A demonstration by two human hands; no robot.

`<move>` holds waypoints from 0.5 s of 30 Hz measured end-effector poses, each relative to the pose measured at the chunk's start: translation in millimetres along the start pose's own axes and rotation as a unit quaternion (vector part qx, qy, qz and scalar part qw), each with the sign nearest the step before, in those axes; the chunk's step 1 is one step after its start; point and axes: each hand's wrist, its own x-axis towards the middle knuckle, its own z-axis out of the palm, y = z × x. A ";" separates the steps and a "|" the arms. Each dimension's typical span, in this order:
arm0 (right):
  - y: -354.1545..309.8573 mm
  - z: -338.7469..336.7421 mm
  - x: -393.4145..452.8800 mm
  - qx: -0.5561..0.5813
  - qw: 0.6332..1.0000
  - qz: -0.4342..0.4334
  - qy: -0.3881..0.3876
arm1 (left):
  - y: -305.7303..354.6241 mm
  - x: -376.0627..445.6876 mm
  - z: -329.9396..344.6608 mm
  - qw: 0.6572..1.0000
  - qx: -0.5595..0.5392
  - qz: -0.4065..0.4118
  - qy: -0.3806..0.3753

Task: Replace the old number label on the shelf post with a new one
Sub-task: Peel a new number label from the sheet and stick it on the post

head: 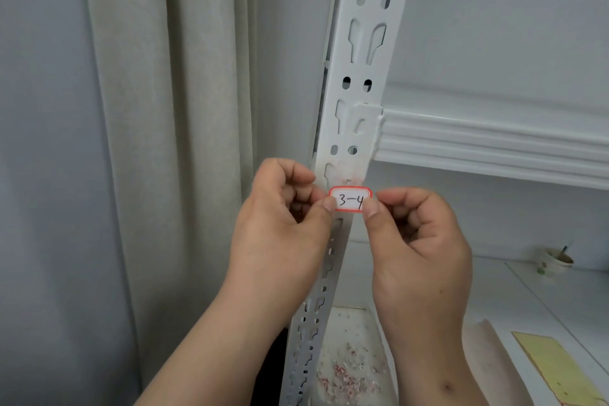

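Note:
A white perforated shelf post [357, 82] runs up the middle of the view. A small white label [350, 199] with a red border reads "3-4" in black ink. It is held in front of the post, just below a smudged patch of residue [346, 171]. My left hand [283, 224] pinches the label's left edge between thumb and fingers. My right hand [418, 241] pinches its right edge the same way. Whether the label touches the post cannot be told.
A white shelf beam [494, 145] runs right from the post. Below lie scraped red and white paper bits [349, 376], a yellow sheet [557, 366] and a small paper cup [557, 260]. A beige curtain [148, 142] hangs to the left.

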 end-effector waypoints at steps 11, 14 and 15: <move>6.2 21.0 18.6 -0.039 0.994 -0.079 0.059 | 10.6 19.5 12.4 0.989 0.092 0.076 0.082; 8.4 21.8 19.4 -0.046 0.993 -0.091 0.063 | 9.8 18.6 15.5 0.984 0.120 0.091 0.099; 8.7 21.8 19.5 -0.048 0.992 -0.094 0.063 | 9.4 17.9 16.1 0.982 0.126 0.094 0.104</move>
